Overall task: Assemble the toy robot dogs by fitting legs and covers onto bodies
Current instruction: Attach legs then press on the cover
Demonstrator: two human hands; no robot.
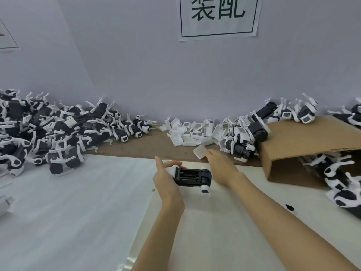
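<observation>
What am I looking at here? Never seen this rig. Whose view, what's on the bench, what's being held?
There is no robot: a person works bare-handed, filmed by one wide-angle camera on their head, looking forward and down. The left hand grips a black plastic toy dog body with white round joints, its open compartment facing up. The right hand pinches a small white plastic cover just in front of the pile of white covers by the wall. A heap of black-and-white assembled dogs lies at left, a tipped brown cardboard box at right. A paper sign with Chinese characters hangs above.
</observation>
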